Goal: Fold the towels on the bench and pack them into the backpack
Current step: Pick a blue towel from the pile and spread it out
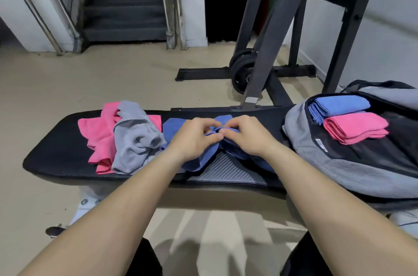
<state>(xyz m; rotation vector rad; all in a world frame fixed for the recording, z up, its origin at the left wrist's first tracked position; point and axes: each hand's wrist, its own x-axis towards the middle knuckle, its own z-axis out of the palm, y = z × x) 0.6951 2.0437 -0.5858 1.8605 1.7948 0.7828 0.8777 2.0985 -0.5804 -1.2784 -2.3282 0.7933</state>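
While two folded towels, blue [339, 106] and pink [355, 126], already lie in the open backpack [316, 162], the left hand [194, 140] and right hand [246, 136] pinch a blue towel [192, 162] mid-bench [56, 151]; grey [133, 140] and pink [97, 133] towels wait unfolded.

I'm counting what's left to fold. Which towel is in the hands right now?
The blue towel on the bench, pinched by both hands; the pink and grey lie untouched left of it.

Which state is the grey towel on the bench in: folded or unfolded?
Unfolded: the grey towel lies crumpled over the pink towel, with no neat edges.
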